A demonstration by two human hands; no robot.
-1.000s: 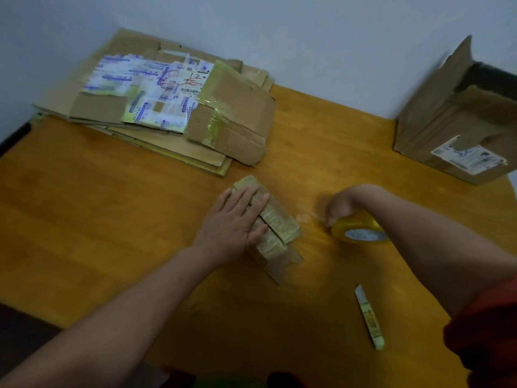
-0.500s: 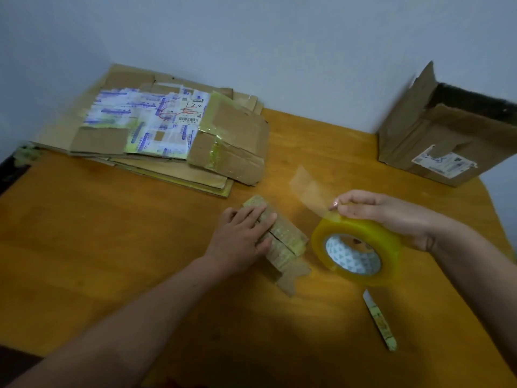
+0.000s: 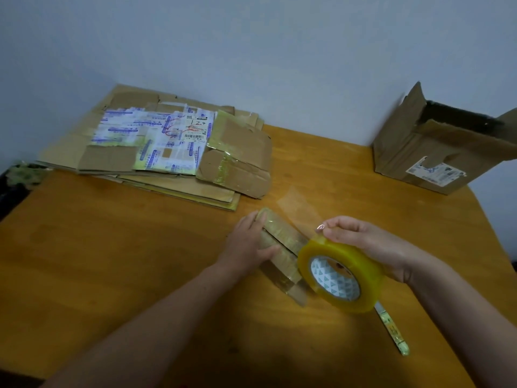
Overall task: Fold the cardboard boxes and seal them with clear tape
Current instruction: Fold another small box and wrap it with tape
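A small folded cardboard box [image 3: 282, 245], wrapped in old tape, lies on the wooden table [image 3: 112, 261] at the middle. My left hand [image 3: 249, 245] grips its left side, fingers curled over the top. My right hand [image 3: 372, 245] holds a yellowish roll of clear tape [image 3: 340, 275] upright just right of the box. A loose strip of clear tape [image 3: 298, 208] stretches up and away from the roll, above the box.
A stack of flattened cardboard boxes [image 3: 167, 152] with labels lies at the back left. An open cardboard box [image 3: 444, 152] stands at the back right by the wall. A utility knife [image 3: 391, 329] lies on the table near my right forearm.
My right hand lifted the tape roll off the table, turned it upright and pulled a strip free. My left hand shifted from flat on the box to gripping its side.
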